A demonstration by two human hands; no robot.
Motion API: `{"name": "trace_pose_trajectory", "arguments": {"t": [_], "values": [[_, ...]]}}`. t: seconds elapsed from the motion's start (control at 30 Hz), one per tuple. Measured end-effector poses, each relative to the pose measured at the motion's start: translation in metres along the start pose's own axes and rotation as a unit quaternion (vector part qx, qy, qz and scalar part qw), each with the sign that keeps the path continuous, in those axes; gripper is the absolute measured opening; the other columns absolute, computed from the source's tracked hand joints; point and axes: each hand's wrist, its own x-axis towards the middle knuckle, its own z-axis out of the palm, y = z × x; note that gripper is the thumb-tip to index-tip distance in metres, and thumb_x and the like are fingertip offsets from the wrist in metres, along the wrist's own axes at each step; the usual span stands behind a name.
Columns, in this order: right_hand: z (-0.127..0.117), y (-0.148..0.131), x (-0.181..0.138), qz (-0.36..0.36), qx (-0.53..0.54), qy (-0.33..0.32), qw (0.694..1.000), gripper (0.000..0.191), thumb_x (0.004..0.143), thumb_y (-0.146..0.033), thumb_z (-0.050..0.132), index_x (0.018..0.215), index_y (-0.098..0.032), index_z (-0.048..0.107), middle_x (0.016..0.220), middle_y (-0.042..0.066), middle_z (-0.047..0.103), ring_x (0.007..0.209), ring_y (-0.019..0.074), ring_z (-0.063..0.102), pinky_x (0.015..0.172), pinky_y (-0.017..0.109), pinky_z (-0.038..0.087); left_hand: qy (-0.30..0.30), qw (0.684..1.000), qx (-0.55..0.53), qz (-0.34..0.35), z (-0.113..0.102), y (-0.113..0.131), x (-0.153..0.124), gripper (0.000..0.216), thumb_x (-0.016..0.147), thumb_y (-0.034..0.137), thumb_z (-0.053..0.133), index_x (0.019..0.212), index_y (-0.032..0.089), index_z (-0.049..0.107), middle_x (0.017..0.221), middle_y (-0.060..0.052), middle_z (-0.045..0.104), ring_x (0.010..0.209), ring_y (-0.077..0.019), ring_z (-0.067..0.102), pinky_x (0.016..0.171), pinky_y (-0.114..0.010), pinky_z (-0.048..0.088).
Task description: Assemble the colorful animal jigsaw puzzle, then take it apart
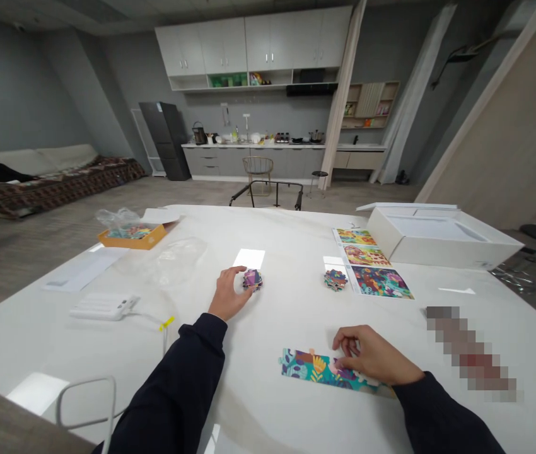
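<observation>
My left hand (229, 295) has its thumb and index finger around a small stack of jigsaw puzzle pieces (252, 280), purple on top. Closer to me lies a joined strip of jigsaw pieces (303, 366), teal with yellow and purple plant shapes. My right hand (374, 354) is over the right part of this strip, fingers curled and thumb low against it. Whether a loose piece sits between those fingers is hidden. A second stack of jigsaw pieces (335, 280) stands apart, beyond the right hand.
Three printed pictures (381, 282) lie beside an open white box (442, 243) at the right. At the left are an orange tray of pieces (133, 239), a clear plastic bag (176, 260), paper (83, 268) and a white power bank (102, 307) with its cable. A blurred-out object (471, 356) lies far right.
</observation>
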Motion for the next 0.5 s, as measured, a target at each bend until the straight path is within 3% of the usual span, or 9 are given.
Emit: {"name": "trace_pose_trajectory", "arguments": {"t": [0.1, 0.5], "values": [[0.001, -0.001, 0.001, -0.008, -0.012, 0.007, 1.0, 0.019, 0.07, -0.026, 0.083, 0.086, -0.02, 0.073, 0.067, -0.002, 0.064, 0.064, 0.0159, 0.057, 0.058, 0.026, 0.037, -0.02, 1.0, -0.001, -0.001, 0.004, -0.001, -0.001, 0.041, 0.082, 0.028, 0.076, 0.12, 0.027, 0.061, 0.121, -0.005, 0.068, 0.117, -0.0282, 0.059, 0.105, -0.047, 0.046], [0.017, -0.022, 0.002, -0.053, -0.039, 0.031, 0.997, 0.021, 0.071, -0.023, 0.083, 0.09, -0.022, 0.073, 0.068, -0.004, 0.067, 0.063, 0.0142, 0.057, 0.061, 0.025, 0.038, -0.009, 1.0, -0.008, -0.013, 0.006, -0.01, 0.0, 0.038, 0.081, 0.025, 0.072, 0.117, 0.026, 0.061, 0.119, -0.006, 0.067, 0.116, -0.0284, 0.06, 0.098, -0.045, 0.052]]}}
